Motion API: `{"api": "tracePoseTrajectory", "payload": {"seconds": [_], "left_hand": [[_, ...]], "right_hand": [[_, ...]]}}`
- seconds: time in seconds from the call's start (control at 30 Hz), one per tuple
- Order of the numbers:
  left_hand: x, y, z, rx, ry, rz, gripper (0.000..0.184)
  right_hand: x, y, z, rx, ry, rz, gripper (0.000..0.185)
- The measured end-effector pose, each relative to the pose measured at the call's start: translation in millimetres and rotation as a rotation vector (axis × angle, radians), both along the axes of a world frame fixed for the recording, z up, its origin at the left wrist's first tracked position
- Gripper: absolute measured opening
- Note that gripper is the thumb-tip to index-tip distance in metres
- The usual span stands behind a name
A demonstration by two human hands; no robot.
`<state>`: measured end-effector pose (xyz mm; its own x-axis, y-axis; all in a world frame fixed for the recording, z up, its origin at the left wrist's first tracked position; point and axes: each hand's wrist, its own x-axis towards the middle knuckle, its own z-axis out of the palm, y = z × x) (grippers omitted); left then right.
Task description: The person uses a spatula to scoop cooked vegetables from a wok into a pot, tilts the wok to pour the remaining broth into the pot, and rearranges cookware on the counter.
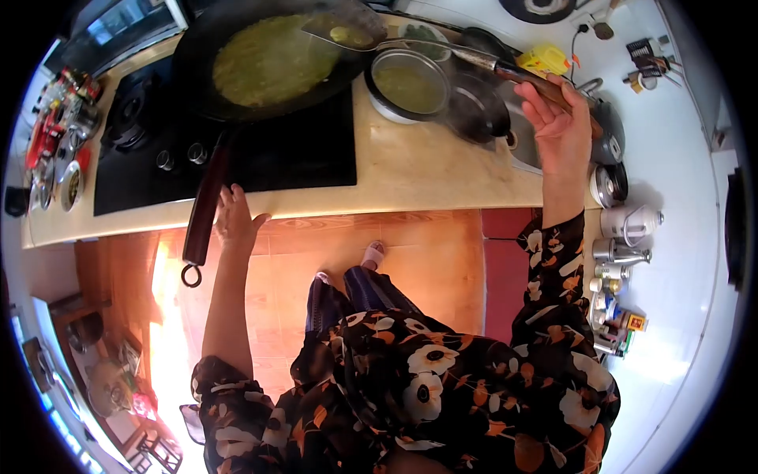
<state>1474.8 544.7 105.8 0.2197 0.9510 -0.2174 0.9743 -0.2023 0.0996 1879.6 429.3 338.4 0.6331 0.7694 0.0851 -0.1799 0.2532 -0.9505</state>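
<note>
My right hand [564, 130] is closed around the wooden handle of a long metal spatula [474, 57]. Its blade, with a little food on it, is over the right side of a black wok [189, 75]. Greenish soup [268, 63] steams in the wok. My left hand [234, 217] is at the counter's front edge, fingers apart, beside the wok's dark handle [207, 209] and not wrapped round it. Right of the wok stands a metal pot [387, 105] with similar greenish liquid inside.
The wok sits on a black glass stove [308, 154]. Behind the metal pot is a bowl of greens [424, 35]; right of it is a dark pan [478, 107]. Jars and bottles [75, 103] stand at the left. A sink [523, 138] is near my right wrist.
</note>
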Motion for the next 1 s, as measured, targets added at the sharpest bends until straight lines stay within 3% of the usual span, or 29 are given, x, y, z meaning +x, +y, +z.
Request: {"api": "tracePoseTrajectory", "payload": {"seconds": [0.23,0.5,0.67,1.0], "left_hand": [[-1.9,-0.1,-5.3,0.056,0.047,-0.027,0.09],[-3.7,-0.5,-8.2,0.09,0.017,-0.058,0.086],[-2.7,-2.4,-6.0,0.096,0.038,-0.071,0.085],[0.0,-2.3,-2.3,0.078,0.047,-0.066,0.086]], "right_hand": [[29.5,-53.1,22.9,-0.021,-0.208,-0.16,0.034],[25.4,-75.6,-4.0,-0.122,-0.412,-0.27,0.034],[28.4,-80.6,-37.7,-0.083,-0.281,-0.289,0.026],[38.2,-92.9,-69.3,-0.129,-0.064,-0.305,0.035]]}}
